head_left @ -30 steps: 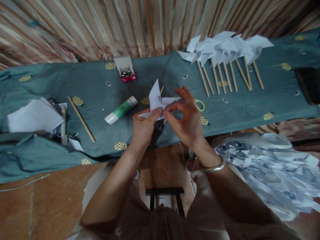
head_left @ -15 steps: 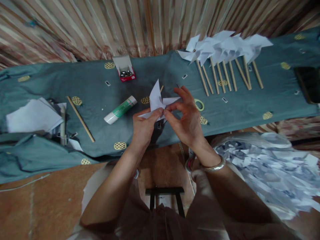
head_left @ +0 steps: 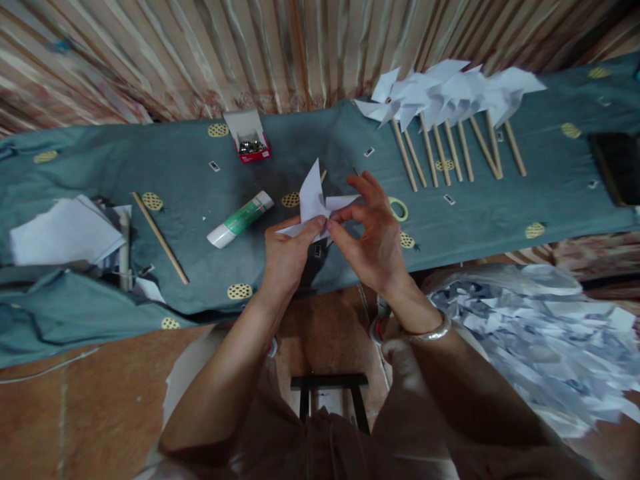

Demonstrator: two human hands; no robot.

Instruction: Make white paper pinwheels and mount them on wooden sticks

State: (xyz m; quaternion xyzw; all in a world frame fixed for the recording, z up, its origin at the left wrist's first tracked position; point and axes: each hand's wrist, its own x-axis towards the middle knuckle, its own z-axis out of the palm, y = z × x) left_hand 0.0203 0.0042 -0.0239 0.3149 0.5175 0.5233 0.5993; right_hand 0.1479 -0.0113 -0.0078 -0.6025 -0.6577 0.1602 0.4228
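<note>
Gripping one folded white-paper pinwheel [head_left: 311,195] by thumb and fingers, the left hand [head_left: 287,253] is over the cloth-covered table [head_left: 340,147], between near and far edges. The right hand [head_left: 375,233] pinches its centre with thumb and forefinger, other fingers spread. The tallest pointed blade's long axis runs toward the far edge; another blade points right. Nine smooth, round wooden sticks [head_left: 439,157] lie toward the far right corner; one bare dowel [head_left: 161,238] lies left.

"What sort of place is this?"
"A home, it seems: a pleated curtain [head_left: 250,60] along the back, a desk [head_left: 300,140] under pineapple-print cloth [head_left: 30,327], a brown tiled floor [head_left: 115,400]."
</note>
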